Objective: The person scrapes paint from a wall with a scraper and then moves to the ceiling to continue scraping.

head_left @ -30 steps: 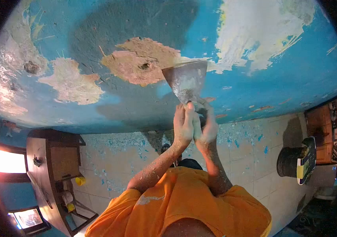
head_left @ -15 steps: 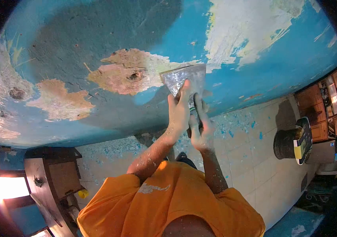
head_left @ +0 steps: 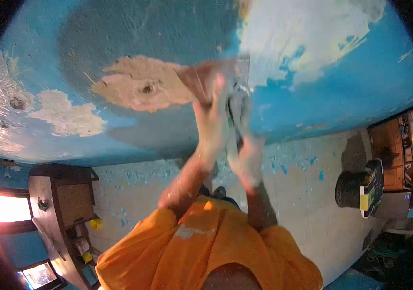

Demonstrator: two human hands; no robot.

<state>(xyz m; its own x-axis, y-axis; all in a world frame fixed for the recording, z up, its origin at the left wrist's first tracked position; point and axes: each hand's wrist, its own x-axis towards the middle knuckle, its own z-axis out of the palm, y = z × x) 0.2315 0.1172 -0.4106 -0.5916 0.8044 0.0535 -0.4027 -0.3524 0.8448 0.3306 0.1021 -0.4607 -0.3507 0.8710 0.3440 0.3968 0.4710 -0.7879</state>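
Observation:
A wide-bladed paint scraper [head_left: 194,79] is held against the blue wall [head_left: 284,113], its blade blurred by motion at the right end of a bare plaster patch [head_left: 136,89]. My left hand [head_left: 210,123] is closed on the scraper, with a finger stretched up along the blade. Lower down and to the right, my right hand [head_left: 246,152] grips the handle, most of which the fingers hide. Dust coats both hands and forearms.
Blue paint flakes [head_left: 284,168] are scattered over the tiled floor [head_left: 293,203]. On the right stand a black bucket [head_left: 349,189] and wooden cabinets [head_left: 388,145]. A wooden furniture piece [head_left: 46,208] stands at left. A larger stripped area [head_left: 308,34] spans the upper wall.
Both hands have pushed the scraper up the wall and slightly left, and its blade now looks darker and blurred. The view has shifted a little.

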